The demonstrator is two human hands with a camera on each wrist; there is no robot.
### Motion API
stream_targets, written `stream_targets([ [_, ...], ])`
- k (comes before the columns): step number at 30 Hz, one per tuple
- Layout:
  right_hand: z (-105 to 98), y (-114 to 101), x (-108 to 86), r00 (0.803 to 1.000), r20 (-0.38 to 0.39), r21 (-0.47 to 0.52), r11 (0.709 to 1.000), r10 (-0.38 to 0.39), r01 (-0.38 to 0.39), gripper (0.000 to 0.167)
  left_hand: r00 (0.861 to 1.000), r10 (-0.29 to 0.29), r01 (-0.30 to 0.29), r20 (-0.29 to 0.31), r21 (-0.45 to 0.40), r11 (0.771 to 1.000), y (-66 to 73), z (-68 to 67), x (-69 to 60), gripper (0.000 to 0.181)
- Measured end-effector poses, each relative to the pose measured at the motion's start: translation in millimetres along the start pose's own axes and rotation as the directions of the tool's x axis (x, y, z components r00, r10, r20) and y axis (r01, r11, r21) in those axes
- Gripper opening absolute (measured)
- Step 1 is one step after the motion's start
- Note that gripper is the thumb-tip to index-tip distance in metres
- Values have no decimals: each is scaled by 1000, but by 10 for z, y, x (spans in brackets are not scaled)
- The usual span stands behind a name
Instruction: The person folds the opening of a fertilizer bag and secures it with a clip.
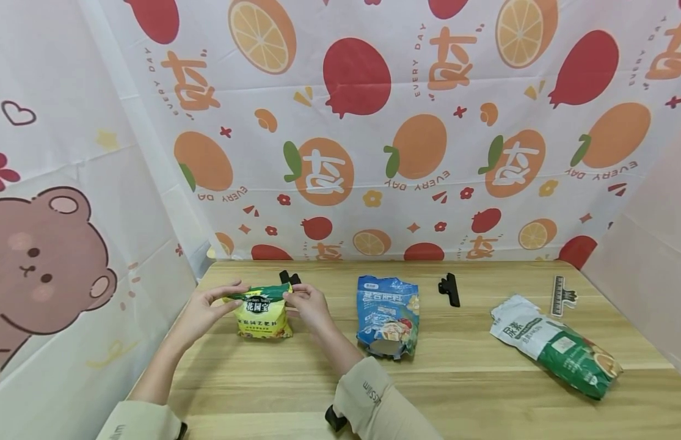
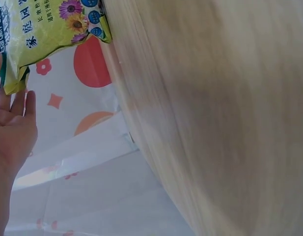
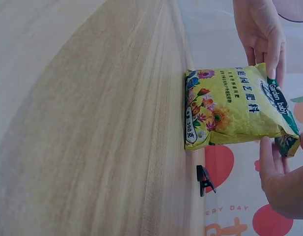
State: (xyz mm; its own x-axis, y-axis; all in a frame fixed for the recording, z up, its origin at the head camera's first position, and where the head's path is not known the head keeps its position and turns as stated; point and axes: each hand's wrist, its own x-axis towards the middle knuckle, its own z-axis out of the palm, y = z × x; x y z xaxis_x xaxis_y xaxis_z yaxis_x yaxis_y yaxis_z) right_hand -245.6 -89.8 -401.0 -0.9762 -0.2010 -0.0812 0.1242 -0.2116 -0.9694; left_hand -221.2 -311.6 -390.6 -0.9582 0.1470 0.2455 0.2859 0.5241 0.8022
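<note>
A yellow fertilizer bag (image 1: 263, 318) with a green top band and printed flowers stands upright on the left part of the table. My left hand (image 1: 194, 318) pinches one top corner of it, thumb in front. The opposite top corner is between the thumb and fingers of my right hand (image 1: 313, 308). In the right wrist view the same fertilizer bag (image 3: 230, 108) shows its front, and its top corner by the right hand (image 3: 289, 191) is bent backward. The left wrist view catches only part of the bag (image 2: 48, 34) above the left hand (image 2: 13, 132).
Just behind the bag lies a black clip (image 1: 291, 278). A blue bag (image 1: 386, 315) stands mid-table, with another black clip (image 1: 451, 289) to its right. Farther right are a green and white bag (image 1: 557, 348), lying down, and a silver clip (image 1: 563, 297). Printed cloth (image 1: 362, 183) hangs behind the table.
</note>
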Motion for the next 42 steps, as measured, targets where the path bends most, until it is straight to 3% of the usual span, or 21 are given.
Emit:
stream_targets([
  [3,-3,0,-11,1000,-7,-6,1000,-24,24,30,1000,-7,7,5,11,1000,-34,8,2,33],
  [6,-2,-13,-33,996,-20,-88,993,-84,82,30,1000,-23,23,-4,22,999,-58,10,-5,32],
  [12,16,-53,-59,977,-6,-307,930,-213,201,22,998,-67,67,-19,36,997,-78,11,-14,33],
  [16,23,-54,-58,976,46,-396,894,-211,211,15,996,-81,83,-35,51,995,-74,9,-9,34],
  [20,6,-35,-53,984,53,-440,881,-167,174,15,994,-100,102,-43,53,993,-65,13,-11,36],
  [29,-29,16,-23,990,29,-445,886,-136,135,16,994,-105,105,-29,24,994,-54,4,-5,38],
  [36,-23,39,-8,996,15,-352,932,-88,88,12,993,-112,114,19,-85,990,-165,-36,5,41],
  [42,-14,43,-5,996,15,-336,938,-84,85,11,993,-114,117,28,-139,983,-215,-42,3,41],
])
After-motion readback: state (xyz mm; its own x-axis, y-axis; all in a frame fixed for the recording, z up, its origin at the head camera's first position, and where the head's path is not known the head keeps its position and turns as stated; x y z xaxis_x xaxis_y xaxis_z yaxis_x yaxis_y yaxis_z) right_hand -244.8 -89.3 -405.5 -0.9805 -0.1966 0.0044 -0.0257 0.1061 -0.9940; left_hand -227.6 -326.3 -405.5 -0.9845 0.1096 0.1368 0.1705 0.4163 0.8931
